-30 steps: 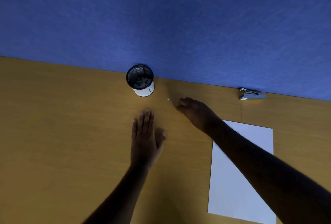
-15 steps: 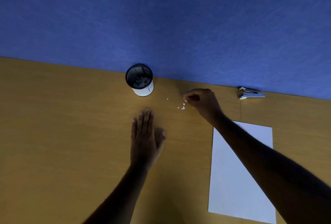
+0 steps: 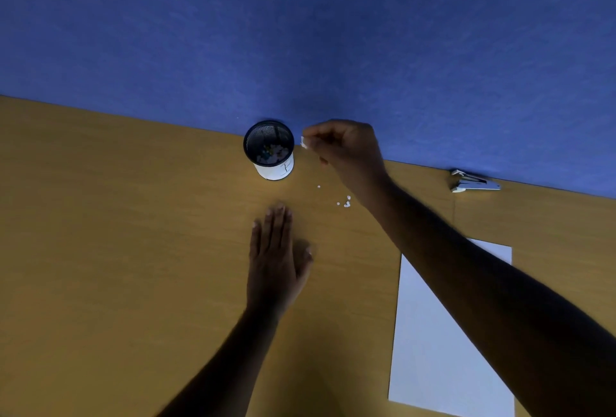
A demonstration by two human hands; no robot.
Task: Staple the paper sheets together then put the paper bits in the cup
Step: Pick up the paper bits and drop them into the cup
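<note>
Paper bits [image 3: 345, 203] are lying loose on the wooden desk [image 3: 116, 250], a small cluster plus 1 stray speck, sitting beyond the left fingertips and just under the right wrist.

Going left to right: the left hand [image 3: 275, 266] is resting flat on the desk, palm down, with its 4 fingers [image 3: 271, 230] straight and pressed together and the thumb sticking out to the right. It's holding nothing.

Just past those fingertips the cup [image 3: 269, 149] is standing upright against the blue wall [image 3: 300, 33]. It's a black mesh pot with a white band around the base, and a pile of pale and colored bits is showing inside it at the bottom.

Right beside the cup's rim the right hand [image 3: 346, 149] is hovering above the desk. Its thumb and fingertips are pinching a small white paper scrap [image 3: 304, 142], with the rest of the fingers curled in. The scrap is hanging close to the rim on its right side, not over the opening.

Further right, the paper sheets [image 3: 443, 333] are lying flat on the desk, partly hidden under the right forearm. I can't tell whether there's a staple in them.

Far right, the stapler [image 3: 473, 181] is lying on the desk against the wall, well apart from both hands.
</note>
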